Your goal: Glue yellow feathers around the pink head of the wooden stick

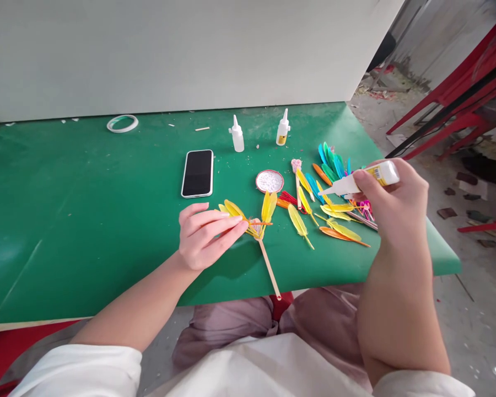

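Note:
My left hand (pixel 204 234) is closed in a pinch on an orange feather (pixel 263 223), whose thin quill end sticks out to the right. Just beneath lies a pale wooden stick (pixel 269 269) with yellow feathers (pixel 269 206) fanned out from its head. Part of that head is hidden by my fingers and the feather. Over the table's right side, my right hand (pixel 403 190) grips a white glue bottle (pixel 380 173), tipped nearly level with its nozzle pointing left. The nozzle is apart from the orange feather.
Loose yellow feathers (pixel 298 226) and blue-green feathers (pixel 334 164) lie on the right. A second stick (pixel 297 184), a round dish (pixel 269 181), a phone (pixel 197 173), two upright glue bottles (pixel 237 139) (pixel 282 132) and a tape roll (pixel 123 123) sit on the green table (pixel 107 220).

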The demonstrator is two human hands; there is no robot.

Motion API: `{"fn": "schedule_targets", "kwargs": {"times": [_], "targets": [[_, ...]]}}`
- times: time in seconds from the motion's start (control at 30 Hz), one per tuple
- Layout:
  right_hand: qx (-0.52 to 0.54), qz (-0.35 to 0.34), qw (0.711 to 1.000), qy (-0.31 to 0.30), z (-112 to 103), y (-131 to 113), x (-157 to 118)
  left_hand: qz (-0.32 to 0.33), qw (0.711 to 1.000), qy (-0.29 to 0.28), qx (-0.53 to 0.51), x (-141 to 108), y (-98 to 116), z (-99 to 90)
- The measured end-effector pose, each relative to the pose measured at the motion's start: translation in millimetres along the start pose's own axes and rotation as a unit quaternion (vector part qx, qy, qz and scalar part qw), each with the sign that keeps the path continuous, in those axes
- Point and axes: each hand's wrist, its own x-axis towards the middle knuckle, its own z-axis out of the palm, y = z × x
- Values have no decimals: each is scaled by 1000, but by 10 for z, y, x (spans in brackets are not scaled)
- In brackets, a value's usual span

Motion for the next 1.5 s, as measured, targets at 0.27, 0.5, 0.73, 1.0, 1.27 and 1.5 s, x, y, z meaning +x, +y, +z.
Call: {"fn": "schedule_targets", "kwargs": {"times": [0.27, 0.5, 0.73, 1.0, 1.27, 1.5], "targets": [[170, 18, 980, -97, 336, -289, -172, 4, 1000, -1, -11, 28, 27, 11], [214, 79, 934, -276, 438, -248, -214, -4, 1000, 9, -8, 13, 9, 22], [245, 74, 954, -156, 492, -145, -192, 19, 1000, -3, 2, 61, 36, -23], [155, -10, 981, -120, 490, -377, -301, 25, 1000, -8, -5, 101, 57, -34], [114, -28, 985, -123, 487, -424, -328, 24, 1000, -12, -8, 129, 74, -33], [27, -11, 987, -155, 408, -348, -283, 26, 1000, -10, 1, 67, 46, -27]]}}
